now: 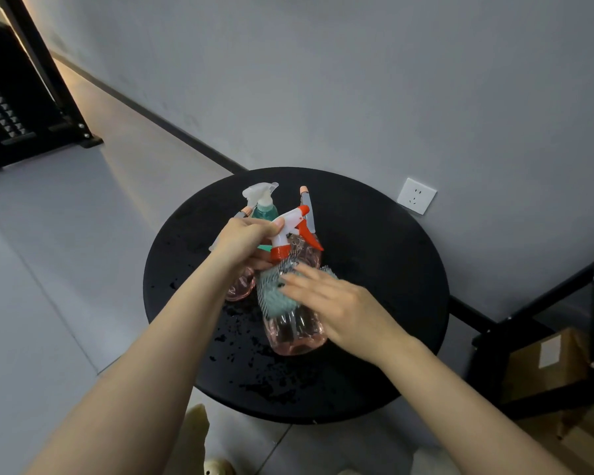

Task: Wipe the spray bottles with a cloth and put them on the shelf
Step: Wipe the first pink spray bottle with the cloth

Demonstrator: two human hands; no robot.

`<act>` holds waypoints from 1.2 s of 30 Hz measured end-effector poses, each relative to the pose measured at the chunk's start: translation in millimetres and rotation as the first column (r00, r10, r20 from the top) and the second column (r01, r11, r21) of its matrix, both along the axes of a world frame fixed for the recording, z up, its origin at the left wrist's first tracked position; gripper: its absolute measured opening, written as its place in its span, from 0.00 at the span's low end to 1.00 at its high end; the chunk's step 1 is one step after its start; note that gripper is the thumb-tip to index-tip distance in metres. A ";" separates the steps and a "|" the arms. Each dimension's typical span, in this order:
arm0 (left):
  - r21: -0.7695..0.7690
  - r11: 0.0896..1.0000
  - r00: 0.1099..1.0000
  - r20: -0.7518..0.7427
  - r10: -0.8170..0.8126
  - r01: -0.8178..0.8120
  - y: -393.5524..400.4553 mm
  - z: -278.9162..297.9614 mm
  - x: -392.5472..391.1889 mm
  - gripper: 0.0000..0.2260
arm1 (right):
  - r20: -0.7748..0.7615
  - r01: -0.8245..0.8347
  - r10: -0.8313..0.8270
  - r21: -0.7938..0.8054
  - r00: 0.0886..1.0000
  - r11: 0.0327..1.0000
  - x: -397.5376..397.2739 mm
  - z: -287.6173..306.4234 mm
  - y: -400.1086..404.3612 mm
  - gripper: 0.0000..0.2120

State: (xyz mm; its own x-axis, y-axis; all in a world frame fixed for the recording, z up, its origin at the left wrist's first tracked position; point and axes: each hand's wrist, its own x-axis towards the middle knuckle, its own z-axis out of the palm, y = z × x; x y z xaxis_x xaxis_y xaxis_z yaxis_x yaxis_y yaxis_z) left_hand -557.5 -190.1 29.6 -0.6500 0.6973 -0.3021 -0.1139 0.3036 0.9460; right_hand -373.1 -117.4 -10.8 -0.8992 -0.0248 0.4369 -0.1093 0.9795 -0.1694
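A clear pink spray bottle [297, 332] with a white and orange trigger head stands at the middle of the round black table [384, 255]. My left hand [246, 240] grips its trigger head. My right hand [333, 305] presses a teal-grey cloth [275, 293] against the bottle's upper body. A teal bottle [264, 209] with a white trigger stands behind my left hand. Another pink bottle [240, 289] shows under my left wrist, and a further pink one [307, 250] stands behind the held bottle, mostly hidden.
Water drops lie on the table's near half. A black metal shelf [546, 337] with a cardboard box stands at the right by the wall. A wall socket [416, 195] is behind the table. A dark frame [31, 108] stands far left.
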 end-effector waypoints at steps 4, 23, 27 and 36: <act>0.018 1.000 1.000 0.000 0.001 -0.001 1.2 -4.2 8.3 0.10 | 0.007 0.108 -0.108 -0.129 0.994 0.986 -5.3 4.4 -4.9 0.27; 0.039 0.998 0.997 0.044 -0.058 0.057 -6.4 4.5 -7.7 0.11 | -0.003 -0.176 0.176 0.047 0.984 0.983 20.5 -1.7 -11.1 0.21; 0.082 0.989 0.992 0.003 -0.124 0.124 -3.3 12.4 1.5 0.12 | -0.029 0.005 -0.013 -0.238 0.999 0.971 7.0 20.9 -8.5 0.26; 0.102 0.985 0.990 0.018 -0.143 0.141 -1.7 23.6 0.7 0.13 | -0.070 -0.030 0.012 -0.257 0.997 0.966 13.6 26.2 -11.2 0.23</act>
State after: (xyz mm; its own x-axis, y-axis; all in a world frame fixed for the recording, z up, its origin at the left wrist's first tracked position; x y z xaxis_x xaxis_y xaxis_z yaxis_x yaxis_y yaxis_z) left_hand -556.8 -191.8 53.2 -0.5352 0.8096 -0.2409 -0.1006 0.2221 0.9698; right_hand -359.5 -128.6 15.4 -0.8681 0.0776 0.4902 -0.1493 0.9011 -0.4071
